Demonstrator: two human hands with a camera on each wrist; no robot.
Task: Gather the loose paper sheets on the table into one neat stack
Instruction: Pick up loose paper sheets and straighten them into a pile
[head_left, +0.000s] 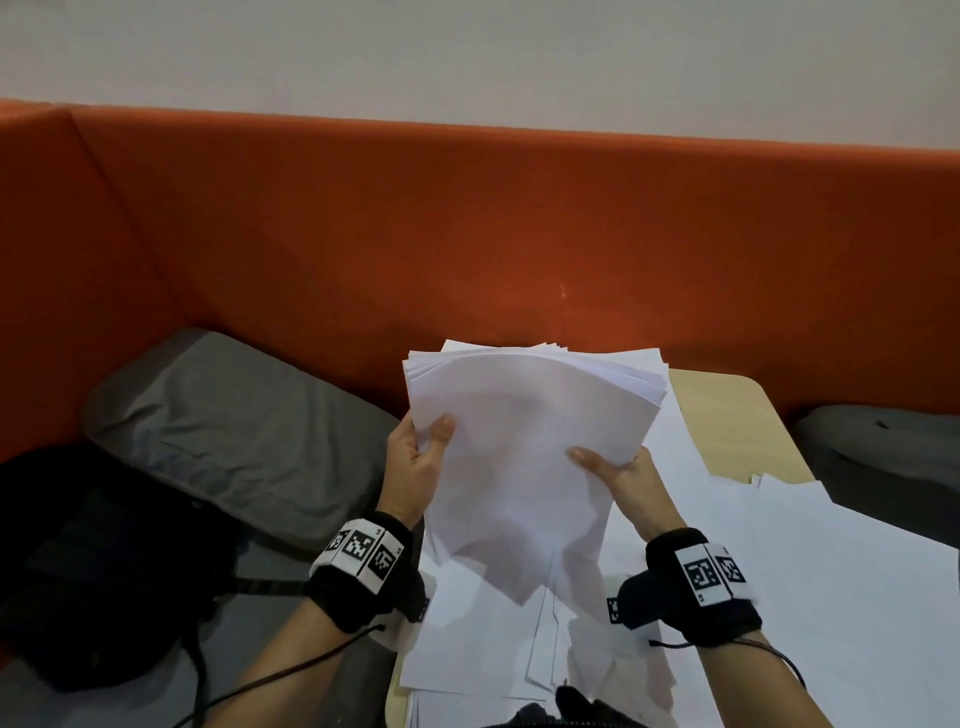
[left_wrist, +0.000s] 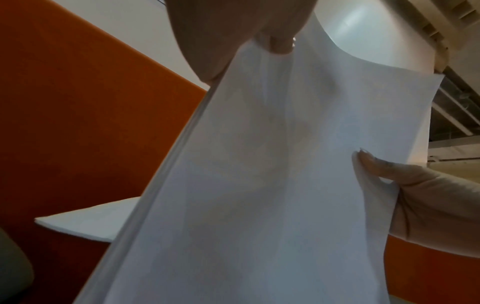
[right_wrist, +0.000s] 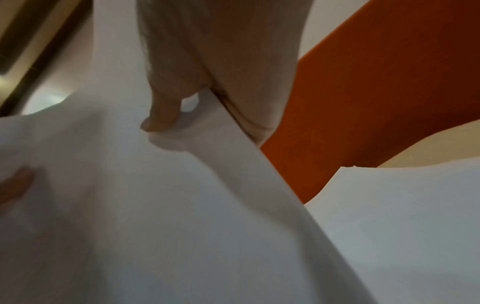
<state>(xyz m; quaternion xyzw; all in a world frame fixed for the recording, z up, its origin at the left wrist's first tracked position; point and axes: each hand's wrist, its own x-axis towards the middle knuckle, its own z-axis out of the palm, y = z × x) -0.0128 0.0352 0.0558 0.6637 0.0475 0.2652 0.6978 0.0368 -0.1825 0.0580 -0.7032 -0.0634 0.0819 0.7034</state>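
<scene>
Orange padding forms the sofa back across the far side, under a pale wall. Below it on the left lies a grey cushion, with a black bag nearer the camera and a second grey cushion at the right edge. The light wooden table shows only at its far right corner, since loose sheets cover most of it, overlapping at odd angles.

Above those sheets, lifted clear of the table, is the bundle of paper, held up on a slant with its far edges fanned out and uneven. The left hand pinches the bundle's left edge, thumb flat on the top sheet and the fingers hidden behind the paper. The right hand pinches the right edge the same way, thumb laid across the front. In the left wrist view the paper buckles where that hand's thumb presses it; in the right wrist view the thumb bends down onto the top sheet. How the fingers behind the bundle are spread cannot be told, though they probably back the sheets. Both wrists wear black bands with printed square markers.
</scene>
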